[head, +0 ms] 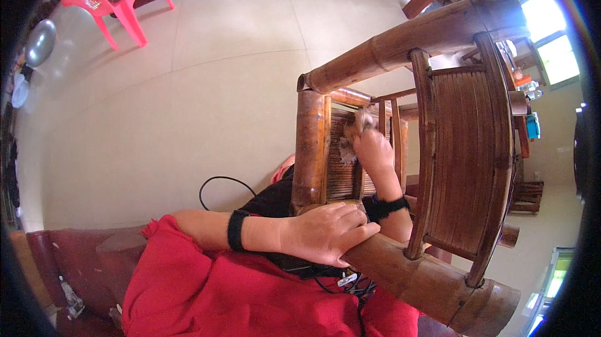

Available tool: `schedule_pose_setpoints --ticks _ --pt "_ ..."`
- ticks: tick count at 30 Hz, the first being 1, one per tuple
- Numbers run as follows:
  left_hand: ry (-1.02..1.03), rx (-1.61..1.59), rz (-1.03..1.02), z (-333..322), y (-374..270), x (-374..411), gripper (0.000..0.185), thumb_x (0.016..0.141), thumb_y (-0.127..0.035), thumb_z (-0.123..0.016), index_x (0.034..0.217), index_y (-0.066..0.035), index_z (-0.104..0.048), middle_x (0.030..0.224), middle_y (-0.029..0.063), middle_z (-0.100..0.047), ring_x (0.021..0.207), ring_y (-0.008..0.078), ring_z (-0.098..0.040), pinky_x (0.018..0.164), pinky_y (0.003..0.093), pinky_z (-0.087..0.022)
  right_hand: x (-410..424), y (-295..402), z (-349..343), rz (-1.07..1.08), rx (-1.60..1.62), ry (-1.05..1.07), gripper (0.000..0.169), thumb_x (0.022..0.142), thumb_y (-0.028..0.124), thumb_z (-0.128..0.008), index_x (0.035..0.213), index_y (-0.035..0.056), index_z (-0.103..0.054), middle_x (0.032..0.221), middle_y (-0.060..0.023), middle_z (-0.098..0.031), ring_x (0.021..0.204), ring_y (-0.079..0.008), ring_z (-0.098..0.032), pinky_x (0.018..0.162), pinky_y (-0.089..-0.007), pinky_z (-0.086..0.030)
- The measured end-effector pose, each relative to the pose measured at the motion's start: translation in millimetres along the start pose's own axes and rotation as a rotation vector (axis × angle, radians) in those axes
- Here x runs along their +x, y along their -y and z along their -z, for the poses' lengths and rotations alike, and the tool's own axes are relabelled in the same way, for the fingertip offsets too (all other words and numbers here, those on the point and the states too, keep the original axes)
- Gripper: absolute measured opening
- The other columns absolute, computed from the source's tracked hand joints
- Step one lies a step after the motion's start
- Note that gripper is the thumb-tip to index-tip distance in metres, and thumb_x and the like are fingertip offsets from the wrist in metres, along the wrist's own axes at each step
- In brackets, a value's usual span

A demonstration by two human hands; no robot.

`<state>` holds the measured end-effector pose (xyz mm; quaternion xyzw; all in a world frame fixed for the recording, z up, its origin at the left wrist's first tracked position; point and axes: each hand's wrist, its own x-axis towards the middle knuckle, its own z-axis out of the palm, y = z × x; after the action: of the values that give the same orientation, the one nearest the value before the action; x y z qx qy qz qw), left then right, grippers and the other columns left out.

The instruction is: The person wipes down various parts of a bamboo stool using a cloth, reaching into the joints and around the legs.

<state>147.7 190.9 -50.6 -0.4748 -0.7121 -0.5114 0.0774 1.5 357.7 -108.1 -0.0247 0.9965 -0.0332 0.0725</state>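
Observation:
A bamboo chair (310, 144) lies tilted across my lap, with its slatted back panel (465, 158) at the right. My left hand (328, 231) rests over the end of its lower thick bamboo pole (422, 276), fingers curled on the rounded surface. Inside the frame, my right hand (374, 149) is closed on a blurred, light-coloured object (364, 121), perhaps a brush or cloth, against the slatted panel (340, 177). Its exact kind cannot be told. Both wrists carry black bands.
A pink plastic chair (124, 8) with a bag on it stands on the tiled floor at upper left. A black cable (225, 178) loops beside my leg. Wooden furniture and bottles (530, 87) are at the right. A reddish bench (65, 262) lies at lower left.

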Motion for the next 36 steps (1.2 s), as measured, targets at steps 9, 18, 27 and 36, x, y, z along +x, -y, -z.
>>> schedule_pose_setpoints --ticks 9,18,27,36 --pt "0.008 0.016 0.012 -1.4 0.2 -2.3 0.090 0.055 -0.035 -0.084 0.128 -0.005 -0.042 0.104 0.0133 -0.053 0.089 0.0312 -0.057 0.080 0.0414 -0.047 -91.8 -19.3 8.6 0.059 -0.059 0.340 0.032 0.087 0.032 -0.060 0.088 0.0000 -0.063 0.090 -0.0252 -0.066 0.082 -0.0421 -0.065 0.070 -0.0484 -0.053" --pt "0.024 0.025 0.013 -0.2 2.4 -3.5 0.090 0.056 -0.037 -0.084 0.129 -0.005 -0.041 0.109 0.0147 -0.052 0.096 0.0335 -0.057 0.085 0.0435 -0.046 -27.2 11.1 23.9 0.325 0.382 -0.214 0.033 0.089 0.023 -0.060 0.114 0.0011 -0.057 0.104 -0.0274 -0.056 0.093 -0.0458 -0.056 0.080 -0.0494 -0.048" --pt "0.007 0.007 0.000 -0.4 1.7 -0.5 0.089 0.058 -0.039 -0.082 0.129 -0.003 -0.043 0.108 0.0145 -0.051 0.098 0.0336 -0.056 0.087 0.0435 -0.045 4.1 7.0 3.9 0.633 0.330 0.053 0.014 0.080 0.002 -0.055 0.092 -0.0014 -0.061 0.092 -0.0232 -0.054 0.091 -0.0418 -0.055 0.080 -0.0470 -0.045" --pt "0.030 0.006 -0.007 1.7 4.2 -1.8 0.092 0.054 -0.042 -0.081 0.128 -0.004 -0.044 0.107 0.0135 -0.052 0.096 0.0318 -0.055 0.085 0.0422 -0.046 3.4 8.8 16.4 0.378 0.518 -0.184 0.020 0.084 0.007 -0.060 0.103 0.0002 -0.062 0.103 -0.0221 -0.060 0.099 -0.0376 -0.058 0.086 -0.0415 -0.048"
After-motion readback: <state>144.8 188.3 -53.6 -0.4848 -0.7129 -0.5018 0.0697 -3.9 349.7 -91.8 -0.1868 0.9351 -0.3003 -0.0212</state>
